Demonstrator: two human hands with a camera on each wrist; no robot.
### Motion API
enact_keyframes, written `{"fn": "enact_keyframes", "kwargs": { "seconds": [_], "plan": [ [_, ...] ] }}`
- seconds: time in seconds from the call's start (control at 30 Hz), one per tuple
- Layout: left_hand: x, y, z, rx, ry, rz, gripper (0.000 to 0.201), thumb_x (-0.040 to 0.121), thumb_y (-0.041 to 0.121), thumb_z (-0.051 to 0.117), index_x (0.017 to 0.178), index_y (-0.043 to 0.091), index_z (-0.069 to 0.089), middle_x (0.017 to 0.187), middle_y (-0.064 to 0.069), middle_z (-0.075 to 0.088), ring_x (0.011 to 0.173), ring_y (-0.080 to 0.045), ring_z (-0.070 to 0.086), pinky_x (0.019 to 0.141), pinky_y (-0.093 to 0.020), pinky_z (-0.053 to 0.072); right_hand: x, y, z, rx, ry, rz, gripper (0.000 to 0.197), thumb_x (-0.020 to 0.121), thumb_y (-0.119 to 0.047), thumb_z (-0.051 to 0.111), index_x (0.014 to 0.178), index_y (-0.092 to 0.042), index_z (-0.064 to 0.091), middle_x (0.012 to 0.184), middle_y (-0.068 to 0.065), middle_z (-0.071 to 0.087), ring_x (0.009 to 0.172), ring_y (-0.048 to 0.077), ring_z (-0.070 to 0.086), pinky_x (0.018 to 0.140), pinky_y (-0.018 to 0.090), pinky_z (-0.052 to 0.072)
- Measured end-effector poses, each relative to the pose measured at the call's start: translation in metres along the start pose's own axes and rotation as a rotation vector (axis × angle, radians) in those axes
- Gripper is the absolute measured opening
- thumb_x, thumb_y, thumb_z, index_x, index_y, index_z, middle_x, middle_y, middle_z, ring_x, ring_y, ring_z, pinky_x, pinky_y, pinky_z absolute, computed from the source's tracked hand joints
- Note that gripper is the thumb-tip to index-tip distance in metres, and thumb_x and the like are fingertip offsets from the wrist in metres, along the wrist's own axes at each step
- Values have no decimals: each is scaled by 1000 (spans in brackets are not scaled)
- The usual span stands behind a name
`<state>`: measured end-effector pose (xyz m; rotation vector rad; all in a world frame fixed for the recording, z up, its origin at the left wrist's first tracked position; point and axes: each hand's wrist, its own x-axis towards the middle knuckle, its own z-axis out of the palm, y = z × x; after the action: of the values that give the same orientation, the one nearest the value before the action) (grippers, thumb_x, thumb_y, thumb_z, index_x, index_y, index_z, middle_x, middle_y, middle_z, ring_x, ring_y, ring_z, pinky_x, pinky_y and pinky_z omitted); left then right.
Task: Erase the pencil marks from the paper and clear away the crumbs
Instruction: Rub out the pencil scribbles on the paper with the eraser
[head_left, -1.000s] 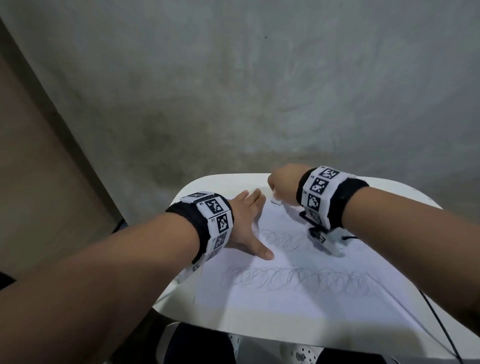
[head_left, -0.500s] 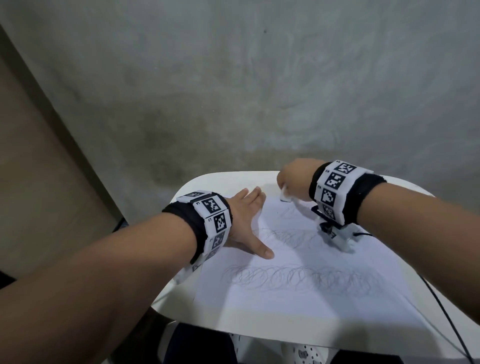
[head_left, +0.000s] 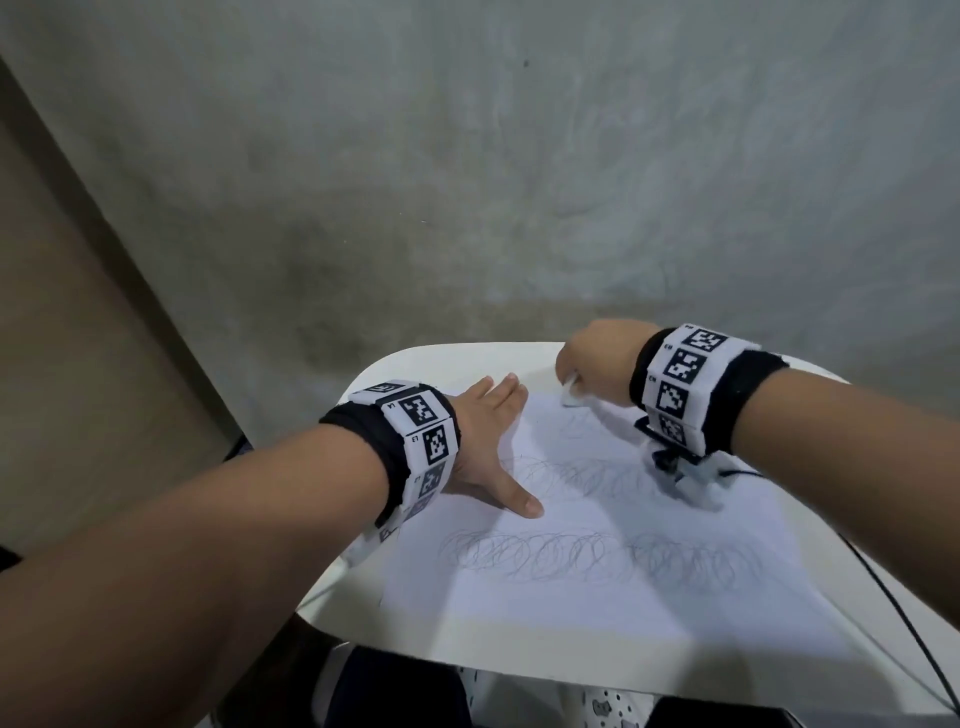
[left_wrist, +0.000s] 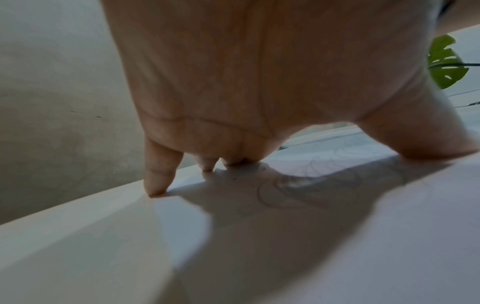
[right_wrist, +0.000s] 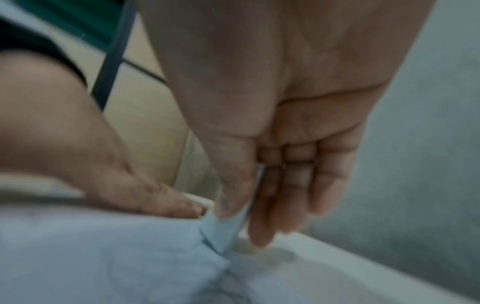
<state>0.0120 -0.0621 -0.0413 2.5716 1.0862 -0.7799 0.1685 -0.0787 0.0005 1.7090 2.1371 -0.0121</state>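
Observation:
A white sheet of paper (head_left: 597, 603) lies on a small white table (head_left: 447, 358). Two rows of looping pencil scribbles (head_left: 597, 558) cross it, with a fainter patch near its far edge. My left hand (head_left: 491, 441) lies flat on the paper's left side, fingers straight and thumb spread, pressing it down (left_wrist: 259, 102). My right hand (head_left: 587, 364) pinches a white eraser (head_left: 571, 392) between thumb and fingers, its tip on the paper's far edge (right_wrist: 223, 232). The right wrist view is blurred.
A grey concrete wall stands just behind the table. The table's rounded far edge (right_wrist: 363, 261) is close to the eraser. A black cable (head_left: 904, 623) runs along the table's right side. A green leaf (left_wrist: 445, 61) shows beyond the left hand.
My right hand has shifted to the right and slightly farther along the paper's top edge with the eraser. The left hand stays pressed in place.

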Motion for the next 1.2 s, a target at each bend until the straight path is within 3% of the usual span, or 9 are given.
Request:
{"fn": "enact_keyframes", "kwargs": {
  "seconds": [0.17, 0.27, 0.63, 0.7, 0.8, 0.87, 0.97, 1.1, 1.2],
  "plan": [
    [-1, 1, 0, 4, 8, 6, 132, 72, 77, 62, 152, 18, -25, 159, 4, -30, 147, -16, -26, 119, -41, -2, -4, -17, 5, -12, -72, -59, 14, 85, -17, 57, 72, -12, 60, 75, 4, 60, 72, 25, 51, 61, 27, 41],
    [-1, 0, 1, 10, 8, 2, 132, 72, 79, 60, 152, 18, -25, 159, 4, -31, 147, -17, -25, 119, -43, -2, -1, 4, 2, -42, -57, 76, 18, 88, -18, 52, 78, -8, 63, 81, 7, 65, 72, 26, 55, 68, 30, 49],
    [-3, 2, -1, 27, -5, -6, 132, 73, 79, 60, 151, 16, -26, 159, 2, -32, 147, -17, -26, 119, -42, -3, 0, -17, 7, -85, -107, 83, 11, 88, -20, 57, 87, -12, 65, 70, -3, 57, 74, 21, 57, 57, 23, 41],
    [-2, 2, -1, 31, -9, -4, 132, 73, 79, 60, 151, 16, -26, 158, 2, -32, 147, -17, -26, 119, -42, -3, 3, -19, 11, -78, -137, 70, 16, 89, -23, 57, 90, -10, 65, 77, -2, 62, 80, 22, 60, 56, 21, 40],
    [-2, 1, -1, 22, 4, -1, 132, 72, 79, 60, 152, 17, -25, 159, 3, -32, 147, -17, -26, 119, -44, -3, 5, -1, 10, -92, -92, 147, 22, 90, -23, 56, 106, -12, 66, 100, 3, 67, 95, 24, 64, 74, 28, 48],
    [-3, 3, -2, 26, 0, -5, 131, 74, 77, 61, 152, 17, -24, 159, 2, -31, 147, -17, -26, 119, -41, -3, 1, -13, 11, -99, -64, 133, 24, 91, -23, 55, 111, -14, 64, 109, 4, 65, 104, 25, 63, 75, 30, 45],
    [-4, 4, -2, 26, -2, -7, 131, 74, 76, 62, 152, 18, -26, 159, 3, -32, 146, -16, -26, 119, -39, -2, 0, -21, 15, -7, -72, 93, 20, 88, -23, 56, 104, -15, 66, 100, 5, 67, 93, 27, 65, 70, 29, 45],
    [-4, 3, -3, 20, -3, -2, 128, 74, 78, 60, 154, 15, -18, 159, 3, -32, 146, -17, -27, 118, -40, -5, 6, -5, 11, -81, -74, 195, 12, 82, -26, 63, 80, -15, 59, 84, -3, 65, 74, 20, 56, 62, 26, 50],
    [-3, 3, -3, 15, -8, -1, 122, 73, 78, 61, 157, 14, 0, 158, 2, -34, 146, -18, -28, 119, -41, -4, -2, -22, 6, -8, -102, 92, 16, 90, -23, 56, 95, -13, 67, 85, -2, 61, 84, 25, 61, 66, 28, 45]
  ]
}}
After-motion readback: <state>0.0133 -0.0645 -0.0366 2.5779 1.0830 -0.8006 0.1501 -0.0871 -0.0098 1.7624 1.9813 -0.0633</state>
